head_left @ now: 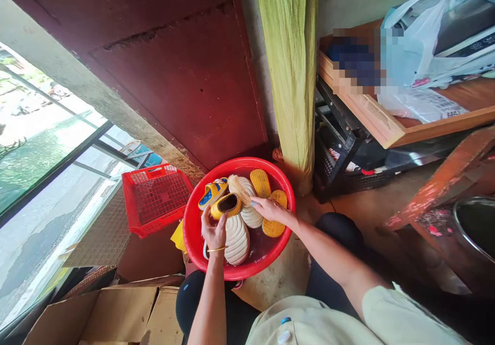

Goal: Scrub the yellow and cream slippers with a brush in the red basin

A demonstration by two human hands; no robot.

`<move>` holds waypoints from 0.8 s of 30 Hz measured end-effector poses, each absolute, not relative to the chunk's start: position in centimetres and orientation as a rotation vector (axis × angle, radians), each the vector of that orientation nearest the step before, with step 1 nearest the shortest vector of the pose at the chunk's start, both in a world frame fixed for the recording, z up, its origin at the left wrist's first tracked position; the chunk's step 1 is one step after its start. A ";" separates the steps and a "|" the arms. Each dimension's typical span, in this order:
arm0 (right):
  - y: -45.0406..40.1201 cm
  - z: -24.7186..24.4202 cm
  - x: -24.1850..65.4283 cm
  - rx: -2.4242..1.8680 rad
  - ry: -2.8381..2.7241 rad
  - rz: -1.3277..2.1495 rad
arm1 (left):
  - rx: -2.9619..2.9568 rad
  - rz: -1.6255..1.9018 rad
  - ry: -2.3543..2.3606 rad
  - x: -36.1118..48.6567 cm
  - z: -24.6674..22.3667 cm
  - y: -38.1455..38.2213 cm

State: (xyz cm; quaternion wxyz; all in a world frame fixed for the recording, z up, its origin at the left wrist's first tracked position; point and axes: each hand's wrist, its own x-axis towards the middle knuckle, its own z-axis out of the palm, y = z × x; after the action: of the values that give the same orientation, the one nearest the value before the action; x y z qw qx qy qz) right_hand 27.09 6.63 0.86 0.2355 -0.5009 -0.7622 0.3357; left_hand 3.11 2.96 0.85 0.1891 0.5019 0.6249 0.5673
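Note:
A red basin (pixel 286 180) of water stands between my knees with several shoes and sandals in it. My left hand (pixel 214 231) grips a small yellow shoe (pixel 221 210), its dark opening facing up. In my right hand (pixel 270 210) is a scrubbing brush (pixel 240 191), its pale bristles by the yellow shoe. Behind that shoe lies a yellow and blue sandal (pixel 212 193). White ridged soles (pixel 236 242) face up beneath and beside my hands. Two yellow soles (pixel 260 182) rest at the basin's right side.
Left of the basin is a red plastic crate (pixel 162 200), with a cardboard box (pixel 119 309) nearer me. A maroon door (pixel 185 77) and a yellow-green cloth (pixel 290 77) stand behind. At right are a wooden tray (pixel 363 108) with plastic bags and an orange-painted wooden frame (pixel 436 185).

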 end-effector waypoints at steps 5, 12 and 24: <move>6.3 1.3 27.8 -1.278 -2.009 0.973 | 1.660 1.400 1.700 3.0 2.2 4.6; 3.8 3.7 26.4 -1.196 -2.212 0.611 | 1.636 1.225 1.472 4.6 -1.7 5.1; 4.1 4.7 26.7 -1.468 -2.383 0.550 | 1.620 1.123 1.566 6.1 -2.1 4.1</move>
State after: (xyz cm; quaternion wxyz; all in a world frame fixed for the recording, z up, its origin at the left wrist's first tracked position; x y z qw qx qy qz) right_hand 26.75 4.13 4.70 0.1442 -0.5093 -0.8267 0.1909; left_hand 6.11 4.12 -2.06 0.3071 0.6125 0.5919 0.4245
